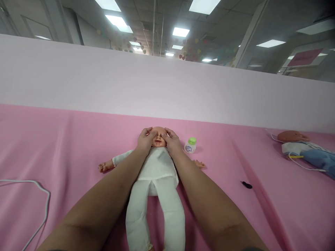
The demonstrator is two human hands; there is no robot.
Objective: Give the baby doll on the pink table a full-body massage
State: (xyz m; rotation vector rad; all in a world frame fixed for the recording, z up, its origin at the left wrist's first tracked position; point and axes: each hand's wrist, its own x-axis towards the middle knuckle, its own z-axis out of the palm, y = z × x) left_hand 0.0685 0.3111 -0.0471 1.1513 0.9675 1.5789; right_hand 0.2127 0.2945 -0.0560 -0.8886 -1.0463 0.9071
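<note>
— Around the two hands, how much room is there?

— Plenty. The left hand [145,139] and the right hand [171,140] rest on the head of a baby doll [157,167] lying on its back on a pink cloth [78,146]. Beyond the fingertips the cloth runs a short way to the foot of a pale partition wall [157,87], which closes that side. Out from the left hand the cloth is bare until a white cable [42,195] looping near the picture's edge. Out from the right hand there is a small black object [246,184], and well apart, a second doll [306,150] in blue with a thin cord around it.

— How does the doll between the hands look?

— White suit, legs stretched back between the forearms, arms spread to either side with bare little hands showing. The face points up.

— And the grip?

— Neither hand clasps anything. The fingers lie loosely curved against the doll's cheeks and brow, one hand on each side, thumbs near the eyes.

— Any containers?

— One: a small white bottle [190,145] with a green cap, upright, just beside the right hand. Its cap is on; what it holds cannot be seen.
</note>
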